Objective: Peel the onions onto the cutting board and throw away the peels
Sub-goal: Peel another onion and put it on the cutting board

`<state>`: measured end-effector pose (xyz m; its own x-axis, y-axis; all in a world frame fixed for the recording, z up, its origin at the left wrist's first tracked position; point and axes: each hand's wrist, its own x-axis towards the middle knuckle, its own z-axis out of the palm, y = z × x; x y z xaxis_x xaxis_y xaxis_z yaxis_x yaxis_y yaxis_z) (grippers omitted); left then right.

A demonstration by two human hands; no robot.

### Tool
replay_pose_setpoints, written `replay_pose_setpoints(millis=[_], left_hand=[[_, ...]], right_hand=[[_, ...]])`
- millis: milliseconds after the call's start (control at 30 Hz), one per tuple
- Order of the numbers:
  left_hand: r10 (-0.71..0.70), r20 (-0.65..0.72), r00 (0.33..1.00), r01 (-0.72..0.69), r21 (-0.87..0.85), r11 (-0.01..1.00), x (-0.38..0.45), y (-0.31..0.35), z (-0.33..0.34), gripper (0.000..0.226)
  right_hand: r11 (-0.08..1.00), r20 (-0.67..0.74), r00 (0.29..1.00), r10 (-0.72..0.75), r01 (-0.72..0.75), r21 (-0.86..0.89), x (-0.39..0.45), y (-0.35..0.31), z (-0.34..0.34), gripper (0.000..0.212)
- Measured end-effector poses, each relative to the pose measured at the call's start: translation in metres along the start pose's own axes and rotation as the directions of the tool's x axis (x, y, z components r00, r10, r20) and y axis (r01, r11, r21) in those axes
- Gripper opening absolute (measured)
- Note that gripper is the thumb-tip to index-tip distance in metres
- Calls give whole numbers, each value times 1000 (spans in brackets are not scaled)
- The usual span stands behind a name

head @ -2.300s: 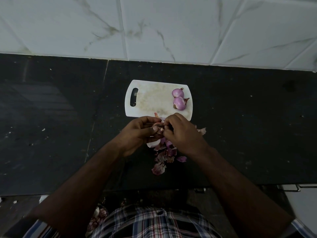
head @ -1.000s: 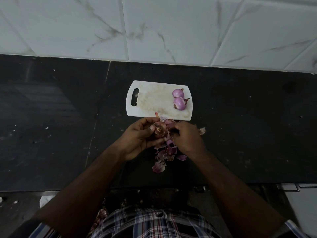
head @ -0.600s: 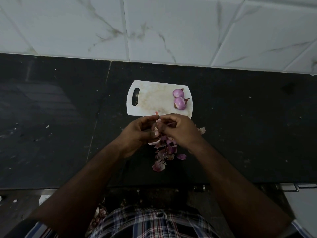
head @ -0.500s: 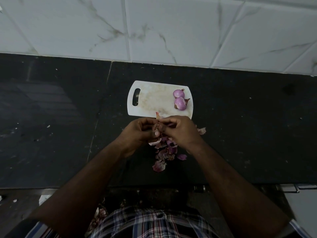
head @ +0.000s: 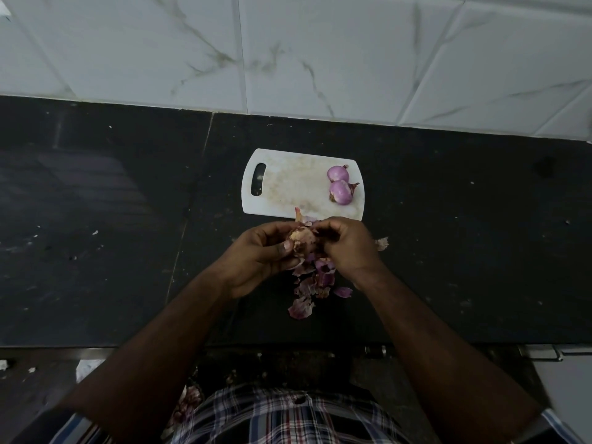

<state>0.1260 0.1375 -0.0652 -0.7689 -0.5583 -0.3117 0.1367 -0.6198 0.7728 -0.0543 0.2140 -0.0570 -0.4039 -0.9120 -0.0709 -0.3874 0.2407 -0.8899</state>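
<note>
A small white cutting board [head: 288,190] lies on the black counter, with two peeled purple onions [head: 340,192] at its right end. Just in front of the board, my left hand [head: 259,254] holds a partly peeled onion [head: 302,239] with dry brownish skin. My right hand [head: 347,246] pinches the skin on the onion's right side. A pile of purple peels [head: 312,286] lies on the counter below my hands. One loose peel [head: 382,243] rests to the right of my right hand.
The black stone counter [head: 96,219] stretches left and right, dotted with small crumbs. A white marble-tiled wall [head: 288,52] rises behind it. The counter's front edge runs near my body, and more peels [head: 189,402] lie low at my left side.
My hands have stayed in front of the board, working the onion. The right hand pulled a peel away to the side, came back, and now grips the skin again.
</note>
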Motion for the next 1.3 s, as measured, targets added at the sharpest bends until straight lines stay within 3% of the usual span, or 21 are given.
replay_pose_setpoints(millis=[167,300,467,567,967,1067,1200,1300], left_hand=[[-13,0,1000,13,-53,999,1,0,-4,43],[-13,-22,1000,11,-79,997,3,1,-7,47],[-24,-72,997,21,-47,999,6,2,-6,39],[-15,-62,998,14,-22,1000,7,2,-3,37],[16,-125,992,-20,-30,999,6,3,4,35],[6,-138,990,-14,-59,998,4,1,3,38],[9,-148,989,-17,-55,998,1,2,3,36],[20,-156,988,-25,-28,999,0,3,7,44]], right_hand=[[987,-9,1000,-20,18,-158,-2,8,-3,23],[970,94,996,4,19,-242,-2,3,-11,24],[973,17,993,-121,122,-196,-3,-19,-12,28],[962,82,978,-192,204,-182,-6,-26,-3,35],[943,-158,933,-323,305,-131,-10,-13,18,13],[958,-186,943,-277,254,-135,-11,-9,17,9],[986,-66,984,-167,166,-24,-11,-12,12,21],[974,-29,975,-219,216,-74,-15,-18,15,32]])
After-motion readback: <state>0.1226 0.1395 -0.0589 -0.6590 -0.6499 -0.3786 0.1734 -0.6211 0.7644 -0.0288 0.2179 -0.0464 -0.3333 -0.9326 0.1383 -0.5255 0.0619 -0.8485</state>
